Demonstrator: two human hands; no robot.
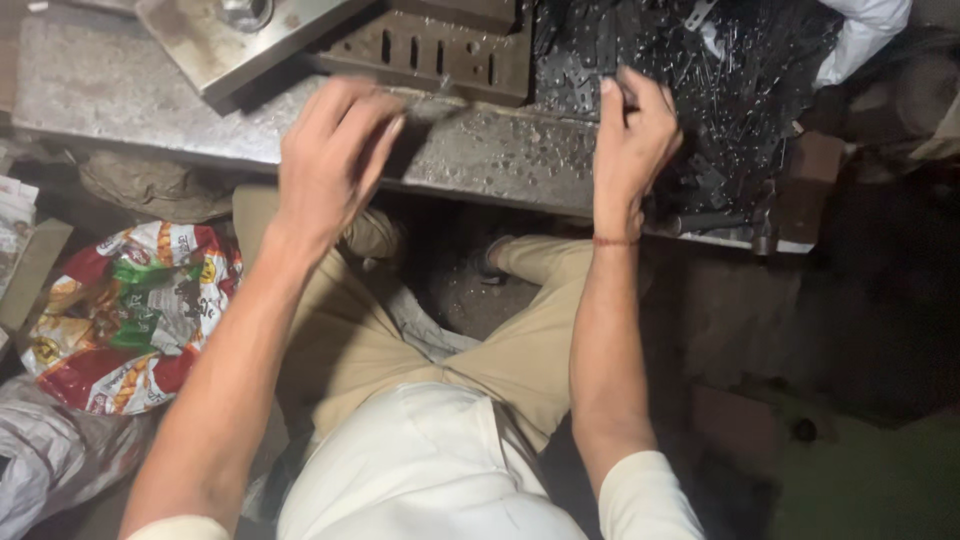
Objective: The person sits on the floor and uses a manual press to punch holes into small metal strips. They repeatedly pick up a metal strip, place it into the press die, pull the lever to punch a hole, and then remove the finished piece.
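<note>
I sit at a grey metal bench [120, 90] speckled with small shavings. My left hand [335, 150] hovers over the bench's front edge, fingers bent and slightly apart, and I cannot see anything in it. My right hand [632, 135] is at the edge of a heap of small dark metal parts [700, 60], its fingers pinched together on what looks like one small dark part. A red thread circles my right wrist. A slotted brown metal block [440, 45] lies just beyond and between both hands.
A steel plate with a bolt [230, 35] rests at the back left. A red, green and white printed sack [125, 315] lies on the floor at left, a grey bag [50, 460] below it. White cloth [865, 30] sits at the top right. My legs are under the bench.
</note>
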